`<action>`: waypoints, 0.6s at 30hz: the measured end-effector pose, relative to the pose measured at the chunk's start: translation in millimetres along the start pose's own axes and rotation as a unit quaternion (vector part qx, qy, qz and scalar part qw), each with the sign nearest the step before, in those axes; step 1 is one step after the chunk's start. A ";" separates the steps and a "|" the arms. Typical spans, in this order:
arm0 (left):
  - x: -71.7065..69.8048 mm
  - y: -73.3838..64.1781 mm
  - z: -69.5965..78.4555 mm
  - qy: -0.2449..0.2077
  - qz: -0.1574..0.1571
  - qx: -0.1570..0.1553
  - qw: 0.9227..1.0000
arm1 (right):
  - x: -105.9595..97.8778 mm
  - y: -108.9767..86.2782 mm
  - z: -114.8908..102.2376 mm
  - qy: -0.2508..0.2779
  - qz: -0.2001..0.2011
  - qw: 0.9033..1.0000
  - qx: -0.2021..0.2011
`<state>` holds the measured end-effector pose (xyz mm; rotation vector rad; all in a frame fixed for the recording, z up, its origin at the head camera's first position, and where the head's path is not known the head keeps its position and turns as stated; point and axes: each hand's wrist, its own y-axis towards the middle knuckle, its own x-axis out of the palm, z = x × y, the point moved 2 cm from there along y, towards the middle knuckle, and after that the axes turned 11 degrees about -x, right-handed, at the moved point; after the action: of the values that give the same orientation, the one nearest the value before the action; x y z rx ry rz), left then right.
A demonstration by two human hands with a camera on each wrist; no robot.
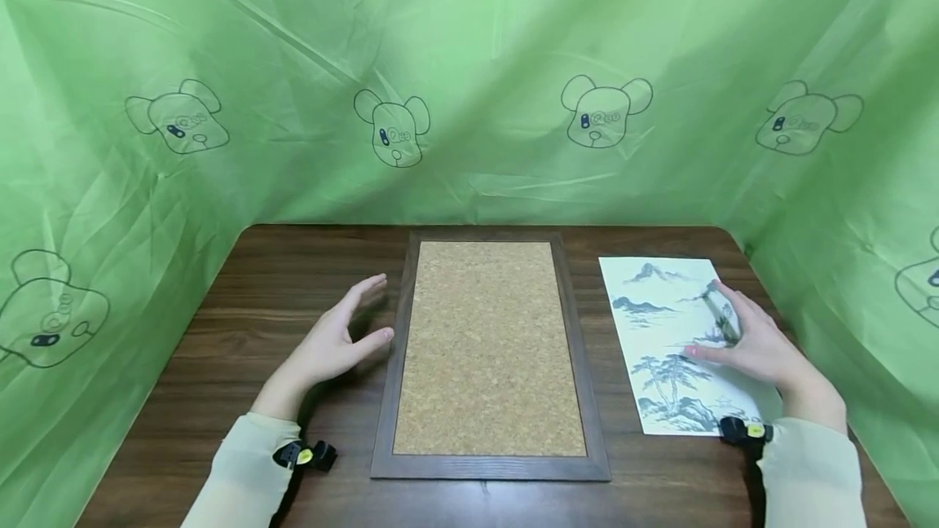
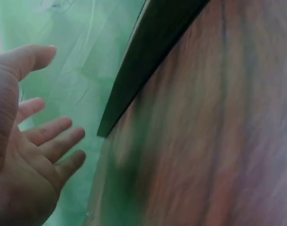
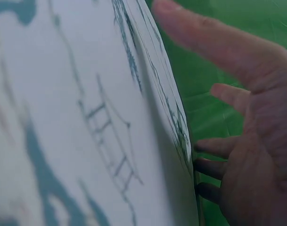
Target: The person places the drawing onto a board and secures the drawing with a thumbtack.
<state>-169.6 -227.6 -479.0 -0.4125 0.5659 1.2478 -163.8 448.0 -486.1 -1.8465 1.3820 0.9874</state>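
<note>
A dark wooden frame with a cork board (image 1: 490,349) in it lies at the middle of the table. My left hand (image 1: 337,345) is held just left of that frame, thumb and fingers spread and nothing in the grasp; the left wrist view shows the same bare hand (image 2: 35,146) beside the frame's dark edge (image 2: 143,66). To the right lies a white sheet of paper (image 1: 631,332) printed with a blue-grey landscape of mountains and trees. Over its right part hovers my right hand (image 1: 766,349), fingers extended. In the right wrist view its fingertips are right at the sheet's edge (image 3: 174,141).
Under everything is a dark brown wooden table (image 1: 293,259). Green cloth (image 1: 477,39) with printed bear heads hangs behind the table and along both sides. Each wrist carries a small black camera, such as the left wrist's camera (image 1: 319,455).
</note>
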 end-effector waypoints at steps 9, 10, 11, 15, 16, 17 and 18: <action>13.7 2.2 -9.3 0.071 -0.038 0.001 0.997 | -1.5 4.1 1.9 -0.009 -0.008 1.000 -0.001; 13.5 1.8 -10.9 0.067 -0.042 -0.002 0.997 | -1.3 4.7 2.1 -0.007 -0.005 1.000 0.001; 13.5 1.4 -12.1 0.064 -0.047 -0.006 0.997 | -1.2 5.3 1.7 -0.005 -0.002 1.000 0.003; 13.4 -0.6 -15.1 0.067 -0.078 -0.021 0.994 | -1.6 8.7 -1.3 0.004 0.005 1.000 0.010; 13.5 -1.2 -16.0 0.068 -0.086 -0.026 0.994 | -1.2 9.1 -2.4 0.002 0.007 1.000 0.011; 13.7 -1.6 -16.7 0.069 -0.092 -0.028 0.993 | -0.9 9.3 -3.7 0.000 0.008 1.000 0.012; 14.0 -1.6 -17.5 0.069 -0.096 -0.029 0.993 | -0.8 9.4 -5.0 -0.002 0.010 1.000 0.015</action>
<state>-168.2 -227.5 -501.4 -0.5926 0.5929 1.0574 -172.0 441.8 -483.3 -1.8112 1.4068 0.9757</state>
